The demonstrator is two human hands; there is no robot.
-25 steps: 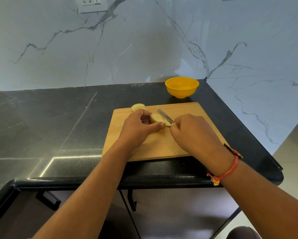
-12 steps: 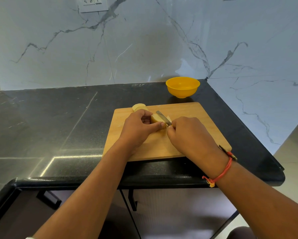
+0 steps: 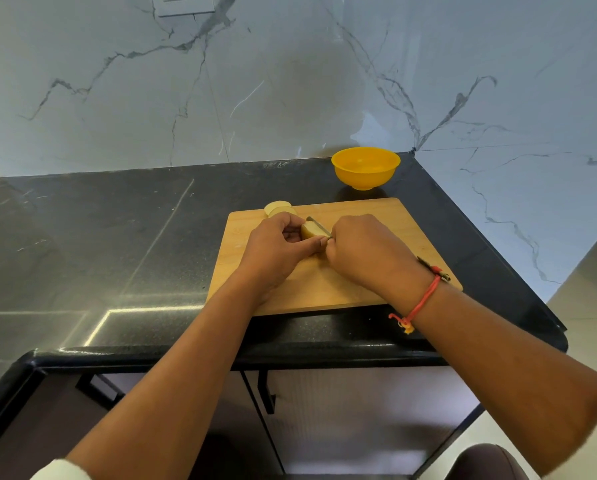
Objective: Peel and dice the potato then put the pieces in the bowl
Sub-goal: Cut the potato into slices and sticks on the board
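Left hand (image 3: 273, 249), fingers curled, grips a potato (image 3: 310, 231) on the board (image 3: 376, 213); right hand (image 3: 366, 251), clenched, holds a knife (image 3: 319, 226) across it.

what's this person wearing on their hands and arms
No gloves on the left hand or right hand; forearms bare. A red thread bracelet with a knotted tail circles the right wrist. A white sleeve edge shows far up the left arm.

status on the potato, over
Left hand grips potato piece on board. Right hand holds knife, blade on it. Yellow bowl shows no pieces. Nothing blocking.
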